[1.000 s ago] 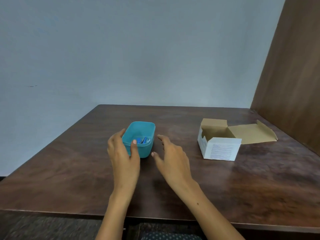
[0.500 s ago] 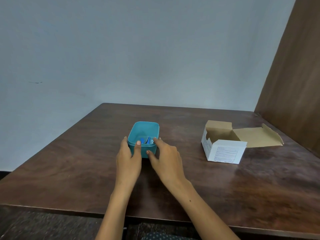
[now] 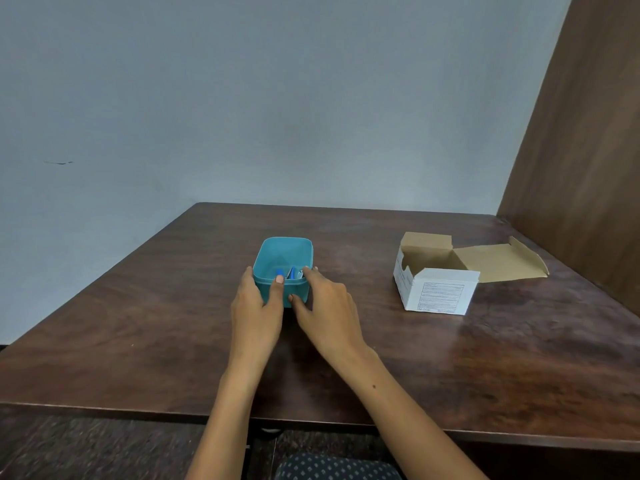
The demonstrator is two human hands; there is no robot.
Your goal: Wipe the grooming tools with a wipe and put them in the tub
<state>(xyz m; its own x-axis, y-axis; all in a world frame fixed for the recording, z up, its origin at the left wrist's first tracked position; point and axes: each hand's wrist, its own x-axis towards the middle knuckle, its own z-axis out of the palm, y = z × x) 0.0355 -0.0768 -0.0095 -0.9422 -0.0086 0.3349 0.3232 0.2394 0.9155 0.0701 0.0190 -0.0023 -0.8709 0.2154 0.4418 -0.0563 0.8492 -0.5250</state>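
A small teal plastic tub (image 3: 285,251) stands on the dark wooden table (image 3: 415,358), near its middle. Inside it, at the near end, lie blue-handled grooming tools (image 3: 290,273); how many I cannot tell. My left hand (image 3: 256,308) grips the tub's near left corner, thumb on the front wall by the rim and fingers along the left side. My right hand (image 3: 325,311) holds the near right corner, thumb low on the front wall and a fingertip on the rim. No wipe is in view.
An open white cardboard box (image 3: 438,284) with its brown flap folded out to the right stands right of the tub. A wooden panel (image 3: 581,140) borders the table's right side, and a pale wall runs behind it.
Both hands have moved forward from in front of the tub and closed round its near corners. The camera has shifted slightly.
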